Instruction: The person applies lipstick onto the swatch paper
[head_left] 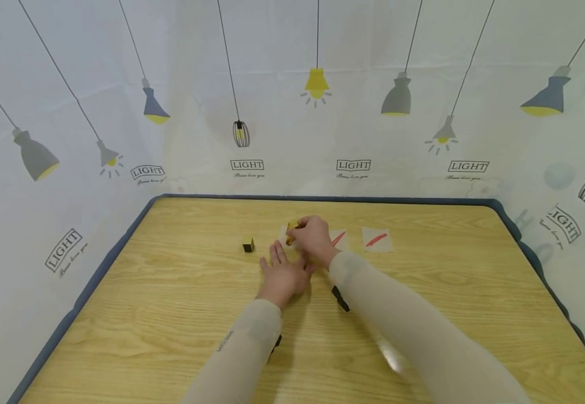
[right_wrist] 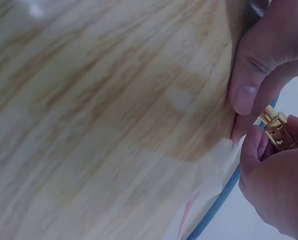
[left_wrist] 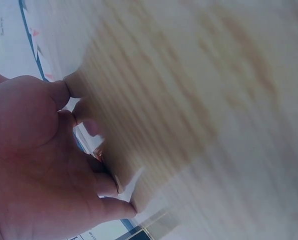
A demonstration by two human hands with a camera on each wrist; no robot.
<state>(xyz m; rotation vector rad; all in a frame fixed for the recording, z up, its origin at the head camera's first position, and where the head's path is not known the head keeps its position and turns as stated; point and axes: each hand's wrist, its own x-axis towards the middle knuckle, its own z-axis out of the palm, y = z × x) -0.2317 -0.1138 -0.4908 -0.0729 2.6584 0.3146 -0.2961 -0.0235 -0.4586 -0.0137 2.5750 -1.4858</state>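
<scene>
My right hand (head_left: 314,235) pinches a small ornate gold piece (head_left: 293,225) between thumb and fingers. In the right wrist view this piece (right_wrist: 279,131) has openwork sides and a short round stub on top. Beneath it lies a white paper square (head_left: 284,238), partly hidden by the hands. My left hand (head_left: 283,275) rests with spread fingers on the table just in front of that paper, its fingertips touching the wood. To the left of the hands stands a small black and gold cube (head_left: 248,244).
Two more white paper squares with red strokes lie to the right, one beside the right wrist (head_left: 340,239) and another farther out (head_left: 377,239). The wooden table (head_left: 171,314) has a blue-grey edge, and a wall sheet printed with lamps (head_left: 316,84) rises behind it.
</scene>
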